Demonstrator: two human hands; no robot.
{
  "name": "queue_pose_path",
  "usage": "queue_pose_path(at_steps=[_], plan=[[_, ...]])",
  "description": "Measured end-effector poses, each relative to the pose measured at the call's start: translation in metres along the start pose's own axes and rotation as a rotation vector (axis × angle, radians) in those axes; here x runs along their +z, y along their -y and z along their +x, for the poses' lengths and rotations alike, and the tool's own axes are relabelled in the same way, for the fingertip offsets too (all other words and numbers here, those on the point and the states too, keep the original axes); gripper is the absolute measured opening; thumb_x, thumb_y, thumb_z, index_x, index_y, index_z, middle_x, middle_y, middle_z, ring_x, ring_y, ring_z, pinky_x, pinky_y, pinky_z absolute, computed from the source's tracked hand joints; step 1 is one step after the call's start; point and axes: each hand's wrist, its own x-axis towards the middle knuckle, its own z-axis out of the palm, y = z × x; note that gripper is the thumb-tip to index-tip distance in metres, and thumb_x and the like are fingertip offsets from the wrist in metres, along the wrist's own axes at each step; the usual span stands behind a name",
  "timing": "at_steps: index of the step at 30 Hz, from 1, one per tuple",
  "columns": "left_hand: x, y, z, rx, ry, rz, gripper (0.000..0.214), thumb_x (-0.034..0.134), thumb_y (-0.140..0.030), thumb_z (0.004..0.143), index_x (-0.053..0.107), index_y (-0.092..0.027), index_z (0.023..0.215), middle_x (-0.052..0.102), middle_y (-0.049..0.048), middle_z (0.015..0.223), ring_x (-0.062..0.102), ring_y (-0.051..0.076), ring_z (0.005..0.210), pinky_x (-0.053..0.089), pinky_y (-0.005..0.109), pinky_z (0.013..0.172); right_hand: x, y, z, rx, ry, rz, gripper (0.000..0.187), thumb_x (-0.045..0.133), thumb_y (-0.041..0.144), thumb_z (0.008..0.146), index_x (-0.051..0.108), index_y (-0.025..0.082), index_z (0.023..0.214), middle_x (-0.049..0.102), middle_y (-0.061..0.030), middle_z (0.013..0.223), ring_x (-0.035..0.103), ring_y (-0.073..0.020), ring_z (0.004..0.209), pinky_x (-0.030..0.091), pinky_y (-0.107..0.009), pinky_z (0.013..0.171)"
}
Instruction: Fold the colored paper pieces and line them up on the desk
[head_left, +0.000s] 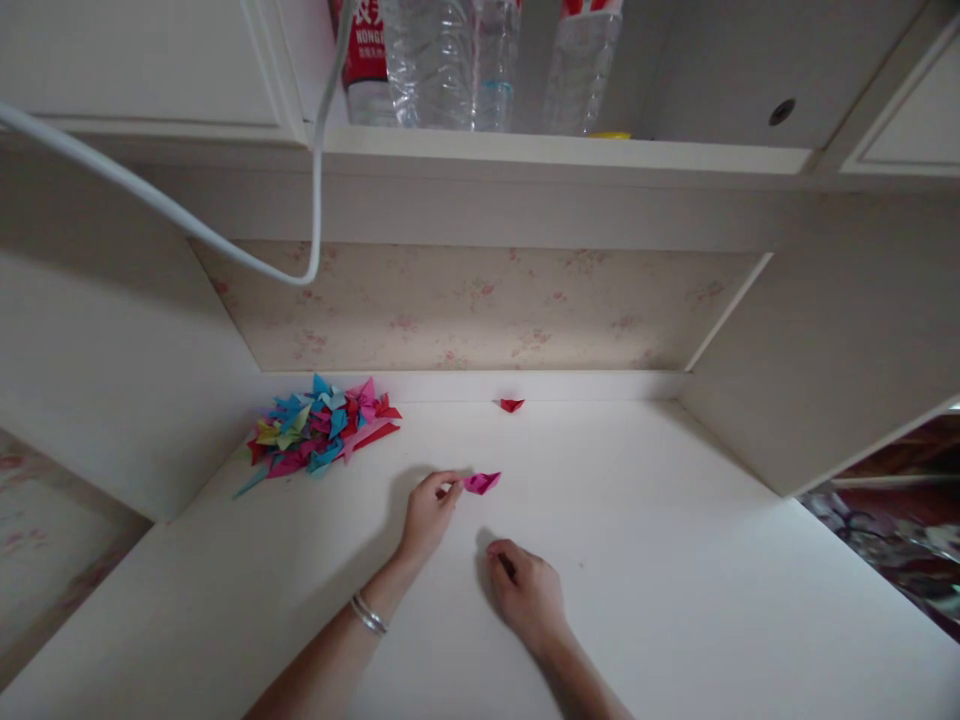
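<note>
Between the thumb and fingers of my left hand point(433, 510) is one end of a magenta folded paper boat point(484, 484), close to the white desk surface point(645, 560). My right hand point(527, 588) rests on the desk nearer to me, its fingers curled together with nothing visible in them. A small red paper boat point(512, 405) sits farther back by the wall edge. On the left lies a heap of folded paper pieces point(322, 425) in blue, pink, red and yellow.
Above the desk, a shelf point(562, 150) holds several clear plastic bottles point(431, 70) and a red-labelled one. A white cable point(316, 180) hangs in front at the upper left. Side panels point(847, 330) bound the desk left and right.
</note>
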Motion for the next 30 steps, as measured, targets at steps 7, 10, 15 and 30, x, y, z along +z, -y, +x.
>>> queue_pose_path(at_steps=[7, 10, 15, 30], plan=[[0.063, -0.031, 0.078, 0.104, 0.068, 0.185, 0.017, 0.058, -0.02, 0.082, 0.073, -0.02, 0.089, 0.074, 0.0053, 0.094, 0.066, 0.018, 0.088, 0.047, 0.028, 0.083, -0.001, 0.006, 0.002, 0.036, -0.014, -0.048, 0.024, 0.045, 0.024, 0.088, 0.068, 0.026, 0.092, 0.074, 0.0002, 0.084, 0.066, -0.0152, 0.073, 0.037, -0.021, 0.063], [0.082, -0.035, 0.103, 0.086, 0.059, 0.247, 0.017, 0.058, -0.019, 0.082, 0.074, -0.021, 0.09, 0.074, 0.0055, 0.097, 0.066, 0.019, 0.09, 0.046, 0.028, 0.084, -0.001, 0.007, 0.005, 0.069, -0.019, -0.068, 0.023, 0.046, 0.023, 0.087, 0.069, 0.026, 0.091, 0.074, 0.0, 0.083, 0.067, -0.0161, 0.073, 0.036, -0.022, 0.062], [0.105, -0.038, 0.124, 0.026, 0.04, 0.345, 0.019, 0.058, -0.021, 0.083, 0.075, -0.024, 0.092, 0.074, 0.0059, 0.099, 0.066, 0.02, 0.089, 0.046, 0.028, 0.079, 0.001, 0.01, 0.007, 0.082, -0.026, -0.067, 0.024, 0.046, 0.022, 0.087, 0.069, 0.027, 0.09, 0.074, -0.0001, 0.083, 0.068, -0.0169, 0.075, 0.036, -0.022, 0.063], [0.121, -0.036, 0.146, 0.007, 0.014, 0.373, 0.021, 0.054, -0.024, 0.086, 0.074, -0.024, 0.093, 0.074, 0.0077, 0.099, 0.065, 0.023, 0.093, 0.045, 0.03, 0.078, 0.002, 0.01, 0.008, 0.091, -0.034, -0.124, 0.023, 0.046, 0.022, 0.087, 0.068, 0.027, 0.091, 0.074, -0.0001, 0.084, 0.068, -0.0172, 0.076, 0.037, -0.022, 0.064]])
